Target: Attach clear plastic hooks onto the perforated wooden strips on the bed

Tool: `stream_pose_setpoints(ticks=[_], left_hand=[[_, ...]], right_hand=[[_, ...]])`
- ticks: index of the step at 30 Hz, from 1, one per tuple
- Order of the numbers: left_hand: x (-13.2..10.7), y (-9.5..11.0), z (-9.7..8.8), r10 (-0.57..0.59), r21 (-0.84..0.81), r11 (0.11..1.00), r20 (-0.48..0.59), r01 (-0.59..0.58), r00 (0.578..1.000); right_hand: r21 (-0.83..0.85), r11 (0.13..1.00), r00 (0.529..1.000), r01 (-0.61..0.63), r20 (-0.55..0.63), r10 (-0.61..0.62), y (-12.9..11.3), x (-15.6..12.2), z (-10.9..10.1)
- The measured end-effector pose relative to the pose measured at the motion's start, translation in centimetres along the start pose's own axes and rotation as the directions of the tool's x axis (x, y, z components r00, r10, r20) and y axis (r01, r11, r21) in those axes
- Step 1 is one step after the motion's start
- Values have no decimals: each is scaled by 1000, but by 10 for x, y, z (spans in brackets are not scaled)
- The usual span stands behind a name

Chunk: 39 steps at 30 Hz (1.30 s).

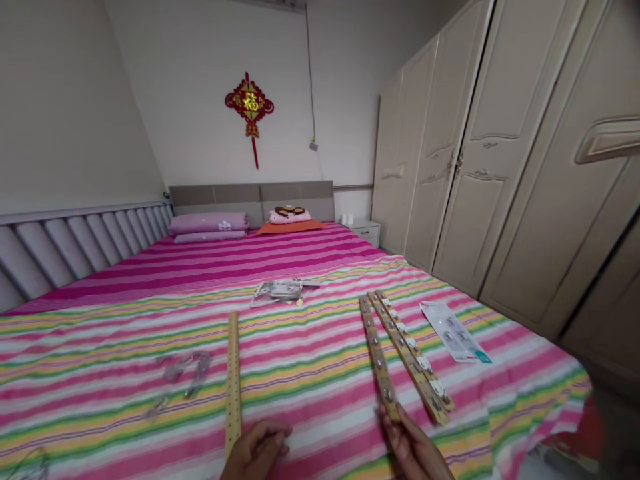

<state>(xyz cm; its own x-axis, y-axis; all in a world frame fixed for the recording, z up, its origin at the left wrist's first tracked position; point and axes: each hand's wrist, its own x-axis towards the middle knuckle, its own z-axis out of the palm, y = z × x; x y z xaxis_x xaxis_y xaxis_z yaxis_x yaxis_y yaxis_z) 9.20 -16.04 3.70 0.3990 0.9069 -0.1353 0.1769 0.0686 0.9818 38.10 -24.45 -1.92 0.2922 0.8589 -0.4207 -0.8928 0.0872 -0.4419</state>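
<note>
Strip in right hand by bed edge

Matt wooden strips, woven cloth bedspread

Bed fills room before you. Your left hand at near edge, just right of lone slat; plastic bags left of that slat. Your right hand touches near end of inner slat; two outer slats just right of it. Card farther right. Wrapper mid-bed, behind slats. Pillows against headboard at far end; nightstand right of headboard; wardrobe along right wall.
</note>
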Motion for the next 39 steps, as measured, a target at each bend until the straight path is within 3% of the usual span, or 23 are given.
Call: stream_pose_setpoints(ticks=[4, 9, 14, 19, 25, 32, 39], left_hand=[[1, -3, 12, -6, -3, 1000, -34, 6, 999], [4, 1, 31, -53, -49, 998, -205, 43, 977], [17, 15, 34, 119, 15, 992, -432, -125, 894], [34, 20, 5, 144, 42, 988, -601, -149, 787], [47, 19, -47, 135, 102, 991, -693, -89, 708], [61, 9, -92, 259, 299, 952, -661, -69, 704], [71, 2, -110, 286, 322, 942, -625, -94, 727]], right_hand=[[-113, 993, 996, 40, 78, -31, 23, -12, 25], [-261, 965, 979, 29, 200, 25, 64, -17, 60], [-323, 946, 941, 6, 323, 105, 109, -15, 106], [-406, 914, 901, 15, 401, 163, 149, -6, 144], [-467, 879, 855, 92, 489, 171, 181, 7, 167], [-489, 863, 837, 125, 520, 173, 209, 23, 184], [-514, 848, 850, 131, 498, 170, 216, 32, 196]])
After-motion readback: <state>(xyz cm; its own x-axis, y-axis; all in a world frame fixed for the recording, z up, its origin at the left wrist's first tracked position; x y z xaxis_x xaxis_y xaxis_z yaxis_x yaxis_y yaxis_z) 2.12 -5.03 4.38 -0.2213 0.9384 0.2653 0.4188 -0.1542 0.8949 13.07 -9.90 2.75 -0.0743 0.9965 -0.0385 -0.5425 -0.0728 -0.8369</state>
